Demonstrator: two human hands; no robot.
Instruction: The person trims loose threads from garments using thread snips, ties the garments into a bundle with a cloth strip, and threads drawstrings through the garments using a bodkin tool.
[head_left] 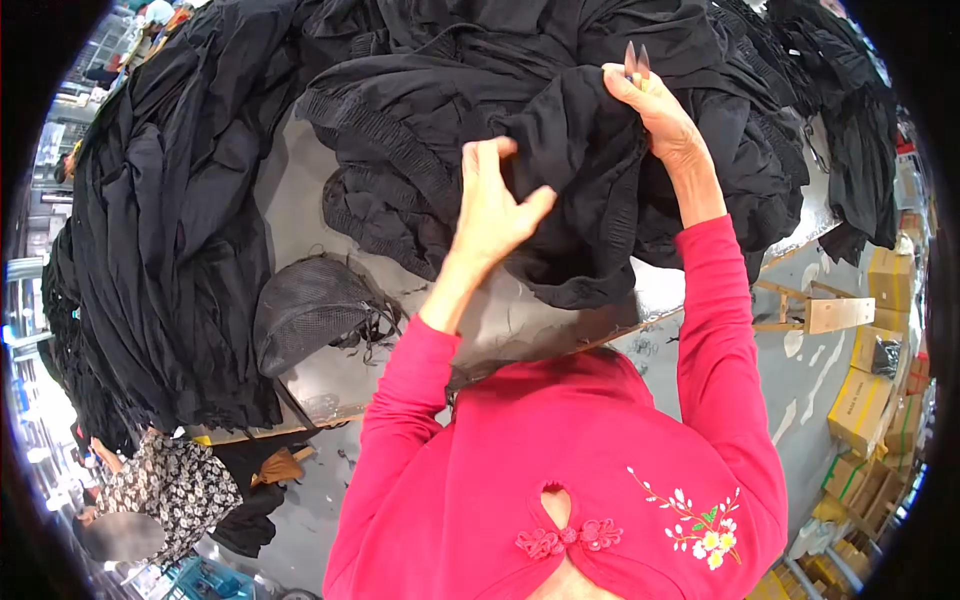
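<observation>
A black garment [560,130] with a gathered elastic band lies bunched on the table in front of me. Just over its near side is my left hand [492,208], thumb and fingers spread apart with nothing visibly held. My right hand [655,115] is closed around a pair of thread snips [637,62], whose two pointed blades stick up past the fingers. Part of the garment hangs directly beneath this hand; whether the fingers also pinch the cloth, I cannot tell. The handles of the snips are hidden in the palm.
Large heaps of black cloth [170,200] cover the table's left side and far part. A black mesh bag [315,310] sits on the grey tabletop [300,180]. A wooden stool [838,315] and cardboard boxes [862,405] stand right. Another person [180,490] is at lower left.
</observation>
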